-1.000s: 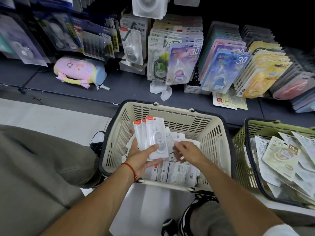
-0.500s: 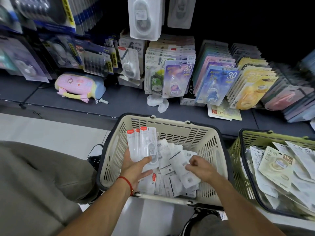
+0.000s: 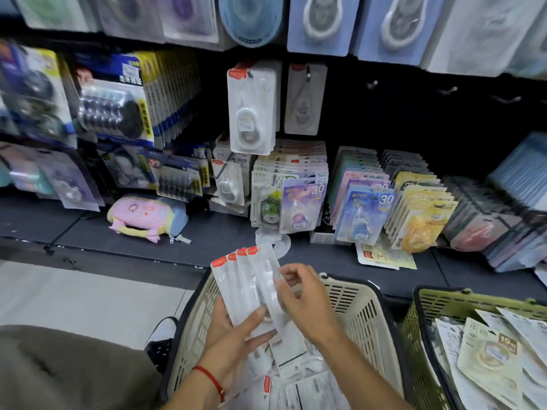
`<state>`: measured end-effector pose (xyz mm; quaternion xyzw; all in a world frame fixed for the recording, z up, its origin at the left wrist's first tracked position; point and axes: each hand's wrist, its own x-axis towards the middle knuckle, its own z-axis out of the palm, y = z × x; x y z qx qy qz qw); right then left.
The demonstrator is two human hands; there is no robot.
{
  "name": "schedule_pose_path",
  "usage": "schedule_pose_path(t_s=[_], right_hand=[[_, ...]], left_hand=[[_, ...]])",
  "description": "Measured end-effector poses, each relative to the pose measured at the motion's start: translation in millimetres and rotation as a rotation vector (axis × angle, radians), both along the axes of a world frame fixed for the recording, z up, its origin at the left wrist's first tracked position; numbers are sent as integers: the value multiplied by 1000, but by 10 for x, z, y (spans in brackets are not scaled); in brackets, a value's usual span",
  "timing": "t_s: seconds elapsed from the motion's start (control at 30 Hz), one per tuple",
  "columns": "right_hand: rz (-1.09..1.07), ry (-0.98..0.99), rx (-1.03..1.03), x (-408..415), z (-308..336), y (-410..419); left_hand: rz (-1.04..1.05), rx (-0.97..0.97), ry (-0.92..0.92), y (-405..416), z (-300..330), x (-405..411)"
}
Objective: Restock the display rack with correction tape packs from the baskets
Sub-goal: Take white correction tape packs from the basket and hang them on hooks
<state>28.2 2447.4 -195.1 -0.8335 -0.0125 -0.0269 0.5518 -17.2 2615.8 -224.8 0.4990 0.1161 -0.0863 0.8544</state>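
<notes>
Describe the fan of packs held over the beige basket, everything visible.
The fanned packs are about four white, glossy plastic-fronted cards, each with a red tab at the top. They stand nearly upright, overlapping, tops tilted slightly left, above the beige basket. The left hand holds their lower part, thumb across the front; the right hand pinches the frontmost pack's right edge. Contents are too blurred to tell.

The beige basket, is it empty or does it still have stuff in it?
Not empty. White packs lie in the beige basket, below the fanned packs held by the left hand.
</notes>
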Motion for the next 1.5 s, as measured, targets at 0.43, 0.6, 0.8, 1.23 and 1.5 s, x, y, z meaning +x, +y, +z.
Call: schedule_pose_path(t_s=[0.43, 0.6, 0.8, 1.23, 1.5], right_hand=[[79, 27, 179, 701, 1428, -38], [15, -128, -23, 915, 1867, -226], [-62, -226, 102, 1153, 1924, -435], [-103, -351, 311, 1311, 2054, -172], [-248, -279, -168, 1268, 1976, -136]], left_hand=[[-183, 61, -265, 256, 1433, 979], [-152, 200, -388, 375, 1950, 1363], [68, 283, -430, 429, 2058, 1545], [183, 290, -519, 383, 2191, 1530], [111, 213, -492, 394, 2162, 1545]])
